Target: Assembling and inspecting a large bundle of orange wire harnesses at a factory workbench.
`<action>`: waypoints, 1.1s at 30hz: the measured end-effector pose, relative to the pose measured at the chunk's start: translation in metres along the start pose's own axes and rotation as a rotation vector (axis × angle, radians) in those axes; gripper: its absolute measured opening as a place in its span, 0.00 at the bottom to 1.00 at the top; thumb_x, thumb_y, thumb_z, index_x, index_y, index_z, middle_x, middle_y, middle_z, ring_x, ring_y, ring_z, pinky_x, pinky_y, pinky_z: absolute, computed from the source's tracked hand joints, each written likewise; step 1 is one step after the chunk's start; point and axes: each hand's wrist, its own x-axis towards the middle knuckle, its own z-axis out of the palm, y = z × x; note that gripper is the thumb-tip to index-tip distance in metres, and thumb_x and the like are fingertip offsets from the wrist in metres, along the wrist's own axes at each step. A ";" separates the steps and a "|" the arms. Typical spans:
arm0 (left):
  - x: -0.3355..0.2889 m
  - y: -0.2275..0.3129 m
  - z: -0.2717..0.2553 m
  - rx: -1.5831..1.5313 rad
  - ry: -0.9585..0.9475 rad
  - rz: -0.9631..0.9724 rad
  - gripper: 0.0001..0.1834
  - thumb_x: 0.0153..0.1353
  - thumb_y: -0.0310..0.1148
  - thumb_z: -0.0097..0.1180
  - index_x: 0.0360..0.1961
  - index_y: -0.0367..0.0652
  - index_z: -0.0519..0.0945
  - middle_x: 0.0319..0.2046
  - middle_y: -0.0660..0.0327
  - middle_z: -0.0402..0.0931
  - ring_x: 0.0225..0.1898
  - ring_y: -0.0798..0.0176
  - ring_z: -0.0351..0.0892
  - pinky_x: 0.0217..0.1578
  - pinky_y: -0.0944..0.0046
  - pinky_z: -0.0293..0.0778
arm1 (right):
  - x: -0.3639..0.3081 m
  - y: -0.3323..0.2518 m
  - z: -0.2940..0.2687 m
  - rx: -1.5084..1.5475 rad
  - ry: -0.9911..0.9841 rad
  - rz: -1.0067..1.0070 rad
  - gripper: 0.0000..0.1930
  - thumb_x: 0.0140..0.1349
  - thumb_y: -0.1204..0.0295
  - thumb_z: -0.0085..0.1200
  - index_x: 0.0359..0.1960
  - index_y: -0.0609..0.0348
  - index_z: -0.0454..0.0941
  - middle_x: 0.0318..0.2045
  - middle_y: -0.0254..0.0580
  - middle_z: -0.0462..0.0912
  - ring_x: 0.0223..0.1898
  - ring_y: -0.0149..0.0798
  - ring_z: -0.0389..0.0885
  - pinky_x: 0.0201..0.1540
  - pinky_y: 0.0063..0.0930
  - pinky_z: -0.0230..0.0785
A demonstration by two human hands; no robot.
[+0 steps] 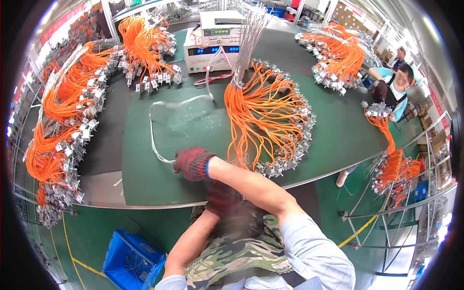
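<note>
Right hand (194, 163), gloved, at 8 o'clock from centre, fingers look curled, tips unclear. Right arm (256, 186) enters from 5 o'clock, elbow bent, bare forearm angled toward 10 o'clock, back of wrist up. Left hand (224, 199), gloved, at 6 o'clock, blurred, finger pose not readable. Left arm (191, 239) enters from 7 o'clock, bare forearm aimed at 1 o'clock. 2 hands close together, right 1 further out; right wrist just past left hand, at its 12 o'clock, contact unclear.
</note>
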 end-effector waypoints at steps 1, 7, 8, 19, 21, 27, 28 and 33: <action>-0.021 -0.037 0.036 0.275 0.252 0.094 0.49 0.56 0.47 0.68 0.73 0.31 0.62 0.69 0.33 0.63 0.67 0.30 0.66 0.70 0.36 0.60 | 0.000 -0.002 0.002 0.025 0.060 -0.035 0.18 0.55 0.71 0.62 0.48 0.45 0.90 0.50 0.45 0.86 0.54 0.51 0.87 0.55 0.42 0.80; -0.004 0.016 -0.009 0.292 0.188 -0.139 0.68 0.44 0.53 0.77 0.76 0.28 0.50 0.68 0.30 0.62 0.67 0.25 0.64 0.71 0.34 0.59 | -0.059 0.053 -0.029 0.678 0.436 0.041 0.23 0.56 0.68 0.68 0.56 0.52 0.87 0.50 0.46 0.87 0.50 0.45 0.88 0.56 0.38 0.80; -0.003 0.021 -0.015 0.282 0.144 -0.208 0.68 0.44 0.54 0.77 0.76 0.28 0.50 0.68 0.30 0.61 0.68 0.25 0.64 0.71 0.35 0.59 | -0.065 0.065 -0.036 0.730 0.514 0.143 0.23 0.58 0.66 0.68 0.57 0.54 0.86 0.50 0.46 0.88 0.51 0.43 0.87 0.56 0.36 0.79; 0.006 0.033 -0.037 0.209 0.230 -0.057 0.69 0.43 0.57 0.79 0.76 0.29 0.54 0.69 0.31 0.61 0.69 0.27 0.64 0.69 0.35 0.62 | -0.025 0.200 -0.069 0.496 1.052 0.591 0.44 0.54 0.54 0.78 0.67 0.64 0.71 0.58 0.54 0.83 0.62 0.50 0.81 0.64 0.40 0.72; 0.012 0.032 -0.041 0.080 0.242 -0.056 0.65 0.46 0.57 0.78 0.75 0.28 0.56 0.68 0.31 0.63 0.68 0.26 0.65 0.68 0.34 0.63 | 0.004 0.232 -0.060 0.504 1.136 0.524 0.40 0.53 0.55 0.78 0.63 0.64 0.74 0.53 0.52 0.83 0.57 0.49 0.82 0.61 0.39 0.73; 0.001 0.019 -0.038 0.104 0.041 -0.106 0.67 0.47 0.54 0.78 0.77 0.27 0.52 0.69 0.32 0.62 0.68 0.29 0.66 0.69 0.35 0.63 | 0.053 0.254 -0.035 0.776 1.247 0.528 0.18 0.55 0.68 0.71 0.46 0.60 0.85 0.33 0.38 0.87 0.35 0.34 0.84 0.43 0.33 0.77; -0.001 0.022 -0.039 0.220 0.024 -0.140 0.65 0.48 0.52 0.78 0.78 0.28 0.53 0.70 0.33 0.61 0.68 0.29 0.66 0.69 0.35 0.64 | 0.053 0.240 -0.043 0.826 1.225 0.561 0.15 0.56 0.70 0.70 0.44 0.60 0.85 0.31 0.36 0.87 0.33 0.31 0.83 0.40 0.32 0.77; 0.043 0.039 -0.089 0.214 -0.345 -0.132 0.51 0.55 0.47 0.74 0.76 0.39 0.65 0.74 0.38 0.59 0.67 0.34 0.69 0.67 0.40 0.69 | 0.033 0.252 -0.052 1.168 1.389 0.293 0.10 0.62 0.78 0.66 0.45 0.60 0.84 0.34 0.33 0.85 0.33 0.30 0.84 0.39 0.30 0.80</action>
